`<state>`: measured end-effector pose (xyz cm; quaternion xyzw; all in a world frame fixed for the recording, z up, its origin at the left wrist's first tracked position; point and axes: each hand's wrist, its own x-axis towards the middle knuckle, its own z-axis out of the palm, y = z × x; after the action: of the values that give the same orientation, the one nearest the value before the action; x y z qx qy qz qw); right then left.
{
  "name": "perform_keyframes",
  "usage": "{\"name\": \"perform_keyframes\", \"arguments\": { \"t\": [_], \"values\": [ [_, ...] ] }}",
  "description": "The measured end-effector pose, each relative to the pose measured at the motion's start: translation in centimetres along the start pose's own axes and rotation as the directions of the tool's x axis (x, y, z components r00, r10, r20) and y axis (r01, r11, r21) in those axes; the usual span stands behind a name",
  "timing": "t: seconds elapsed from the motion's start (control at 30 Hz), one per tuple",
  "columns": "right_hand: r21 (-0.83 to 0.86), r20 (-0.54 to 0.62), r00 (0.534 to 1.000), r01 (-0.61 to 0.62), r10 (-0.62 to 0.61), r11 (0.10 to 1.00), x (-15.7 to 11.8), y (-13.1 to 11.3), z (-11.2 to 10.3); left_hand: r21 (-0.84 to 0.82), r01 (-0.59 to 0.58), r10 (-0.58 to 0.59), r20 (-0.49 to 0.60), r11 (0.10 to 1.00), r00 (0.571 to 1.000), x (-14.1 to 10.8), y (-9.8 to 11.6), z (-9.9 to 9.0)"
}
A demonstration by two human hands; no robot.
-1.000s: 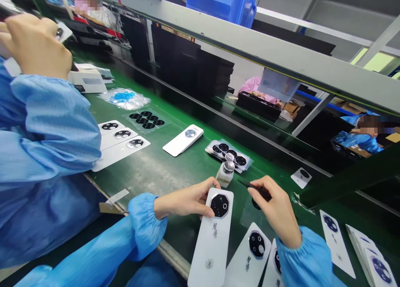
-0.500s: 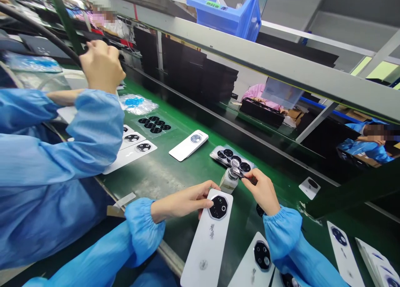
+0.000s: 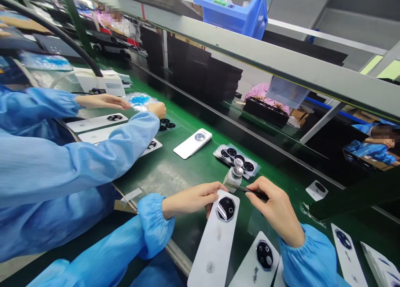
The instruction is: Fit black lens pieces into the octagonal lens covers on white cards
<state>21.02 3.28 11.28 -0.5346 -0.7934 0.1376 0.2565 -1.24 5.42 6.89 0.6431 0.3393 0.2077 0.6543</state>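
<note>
My left hand (image 3: 195, 199) grips the top left edge of a white phone-shaped panel (image 3: 215, 245) with a black octagonal camera piece (image 3: 225, 208). In my right hand (image 3: 276, 205) is a thin dark tool (image 3: 254, 192), held in a pinch; its tip lies near the panel's top edge, in front of a small bottle (image 3: 233, 177) with a metal top. Behind the bottle lies a bagged stack of black camera pieces (image 3: 231, 152). Another white panel (image 3: 256, 264) rests just right of the held one.
At the left, a co-worker's blue sleeves (image 3: 78, 153) reach over panels and a plastic bag (image 3: 139, 100). A short stack of white panels (image 3: 193, 144) lies mid-table. More panels (image 3: 379, 264) lie at the right. A blue bin (image 3: 233, 13) sits on the shelf above.
My right hand has come down from the bottle's top with the tool, toward the held panel. The co-worker's raised hand has dropped to the table by the plastic bag. The view has shifted slightly.
</note>
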Motion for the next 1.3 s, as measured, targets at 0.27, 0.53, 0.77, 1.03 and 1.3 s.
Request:
{"name": "perform_keyframes", "arguments": {
  "t": [0.27,0.53,0.77,1.03,1.3],
  "values": [
    [-0.032,0.127,0.987,0.099,-0.094,0.995,-2.2,-1.8,0.7,0.240,-0.030,0.034,-0.015,0.970,0.999,0.4,1.0,0.7],
    [-0.081,0.138,0.984,0.127,-0.115,0.989,-2.3,-1.8,0.9,0.317,-0.051,0.059,-0.015,0.947,0.998,0.4,1.2,0.7],
    [-0.098,0.136,0.982,0.145,-0.131,0.985,-2.3,-1.8,1.1,0.293,-0.067,0.071,-0.003,0.954,0.997,0.6,0.8,0.7],
    [-0.122,0.134,0.984,0.131,-0.114,0.984,-2.1,-1.4,1.1,0.324,-0.066,0.069,0.002,0.944,0.998,0.5,0.8,0.7],
    [-0.124,0.120,0.988,0.110,-0.095,0.986,-1.9,-1.0,1.0,0.379,-0.084,0.090,0.000,0.922,0.996,0.3,0.9,0.7]
  ]
}}
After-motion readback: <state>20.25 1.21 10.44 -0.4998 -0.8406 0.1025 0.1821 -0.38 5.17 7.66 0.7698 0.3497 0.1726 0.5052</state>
